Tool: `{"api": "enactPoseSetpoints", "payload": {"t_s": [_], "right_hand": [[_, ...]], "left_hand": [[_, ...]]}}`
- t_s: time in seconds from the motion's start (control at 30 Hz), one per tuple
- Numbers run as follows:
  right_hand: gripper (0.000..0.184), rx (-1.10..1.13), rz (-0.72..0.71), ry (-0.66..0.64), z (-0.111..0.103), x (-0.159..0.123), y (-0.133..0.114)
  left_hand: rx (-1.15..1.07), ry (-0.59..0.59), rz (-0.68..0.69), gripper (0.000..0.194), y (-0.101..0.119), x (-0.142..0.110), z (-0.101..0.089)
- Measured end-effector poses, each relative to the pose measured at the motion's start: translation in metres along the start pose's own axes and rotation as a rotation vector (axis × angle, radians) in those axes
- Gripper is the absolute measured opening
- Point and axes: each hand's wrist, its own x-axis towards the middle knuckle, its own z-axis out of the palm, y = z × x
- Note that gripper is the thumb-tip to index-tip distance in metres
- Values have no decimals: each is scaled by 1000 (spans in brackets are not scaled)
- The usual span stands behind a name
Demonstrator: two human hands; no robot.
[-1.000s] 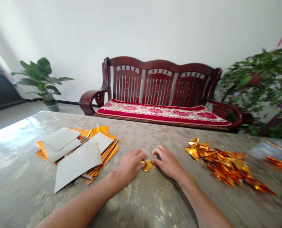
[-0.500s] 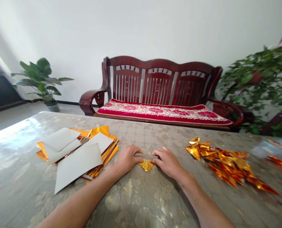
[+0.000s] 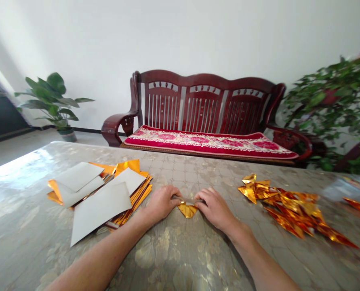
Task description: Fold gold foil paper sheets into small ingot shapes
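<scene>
Between my hands, low over the table, is a sheet of gold foil paper (image 3: 187, 210) with its lower part folded to a blunt gold point. A narrow rolled or folded strip runs along its top edge. My left hand (image 3: 164, 201) pinches the strip's left end between thumb and fingers. At the right end my right hand (image 3: 212, 205) pinches it the same way. To the left lies a pile of foil sheets (image 3: 101, 212), pale backs up, gold edges showing. On the right is a heap of folded gold foil pieces (image 3: 289, 206).
The table (image 3: 155, 258) has a patterned, shiny cover. A clear plastic bag (image 3: 340, 190) and another gold piece lie at the far right. Behind the table stand a wooden bench (image 3: 201, 105) with a red cushion, a potted plant (image 3: 66, 133) and leafy greenery (image 3: 334, 101).
The pale flap at the top of the foil sheet has been turned down into a narrower strip, now showing some gold. Both hands have stayed nearly in place, still pinching its ends.
</scene>
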Motion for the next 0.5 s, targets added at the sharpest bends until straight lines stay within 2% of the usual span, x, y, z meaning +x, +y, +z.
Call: {"api": "enactPoseSetpoints", "payload": {"t_s": [0.27,0.5], "right_hand": [[9,6,-6,24,3,-1,1],[10,-4,-46,40,2,-3,1]], "left_hand": [[84,27,-33,15,5,-3,1],[31,20,63,13,-1,-4,-3]]}}
